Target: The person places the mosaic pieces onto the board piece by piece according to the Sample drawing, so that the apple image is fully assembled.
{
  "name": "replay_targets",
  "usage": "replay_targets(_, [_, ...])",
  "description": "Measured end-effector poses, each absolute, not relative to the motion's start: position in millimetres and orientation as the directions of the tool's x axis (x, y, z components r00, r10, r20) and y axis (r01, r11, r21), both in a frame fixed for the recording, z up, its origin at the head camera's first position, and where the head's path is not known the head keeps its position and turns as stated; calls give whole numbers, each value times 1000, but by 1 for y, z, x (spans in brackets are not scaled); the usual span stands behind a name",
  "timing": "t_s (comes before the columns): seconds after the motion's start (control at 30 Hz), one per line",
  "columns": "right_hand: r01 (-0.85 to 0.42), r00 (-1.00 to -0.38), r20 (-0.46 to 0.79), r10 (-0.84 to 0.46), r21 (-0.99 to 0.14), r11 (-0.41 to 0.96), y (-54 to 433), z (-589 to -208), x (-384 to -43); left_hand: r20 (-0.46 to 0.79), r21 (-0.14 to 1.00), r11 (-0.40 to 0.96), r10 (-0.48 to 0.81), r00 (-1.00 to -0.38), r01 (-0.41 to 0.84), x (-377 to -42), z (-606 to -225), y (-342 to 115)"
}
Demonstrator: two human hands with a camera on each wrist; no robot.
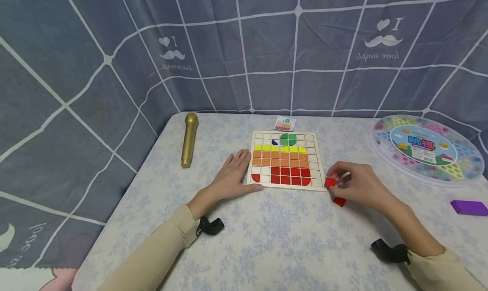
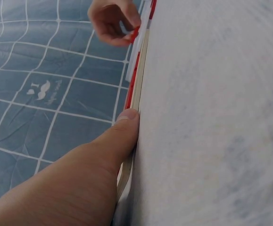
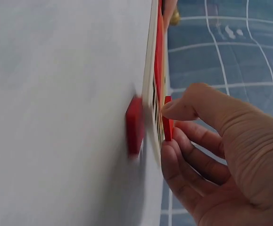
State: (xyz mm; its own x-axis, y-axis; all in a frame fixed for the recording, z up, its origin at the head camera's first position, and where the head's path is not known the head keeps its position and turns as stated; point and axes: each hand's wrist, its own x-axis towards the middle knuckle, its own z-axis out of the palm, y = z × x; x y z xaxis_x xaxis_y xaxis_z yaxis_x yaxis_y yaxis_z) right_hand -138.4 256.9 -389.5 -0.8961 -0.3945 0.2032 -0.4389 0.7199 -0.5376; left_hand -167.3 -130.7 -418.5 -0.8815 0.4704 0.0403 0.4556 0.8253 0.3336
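A wooden grid board [image 1: 319, 164] lies on the table, filled with rows of yellow, orange and red tiles, plus green pieces and a dark blue one near the top. Two bare cells show in the red rows at the left. My left hand [image 1: 228, 178] rests at the board's left edge, fingers extended, its thumb along the near edge. Just off the board's near right corner, my right hand [image 1: 356, 181] pinches a red tile [image 3: 168, 125] between thumb and fingers. Below that hand, another red tile [image 1: 339, 202] lies on the table beside the board.
A small picture card [image 1: 284, 123] lies behind the board. To the left is a gold microphone [image 1: 188, 140]. A round game box [image 1: 427, 149] and a purple block [image 1: 469, 207] are at the right. Tiled-pattern curtains [image 1: 267, 49] stand behind the table.
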Motion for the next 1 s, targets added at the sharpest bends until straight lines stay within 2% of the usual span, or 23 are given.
replay_targets(0.53, [-511, -827, 178, -533, -633, 581, 159, -394, -177, 41, 339, 827, 463, -886, 448, -167, -421, -132])
replay_targets(0.8, [-577, -768, 207, -606, -633, 515, 124, -390, -180, 38, 329, 831, 464, -885, 449, -167, -421, -131])
replay_targets(1.0, [-589, -752, 202, -627, -634, 501, 111, -389, -176, 39, 328, 828, 470, -882, 456, -167, -418, -130])
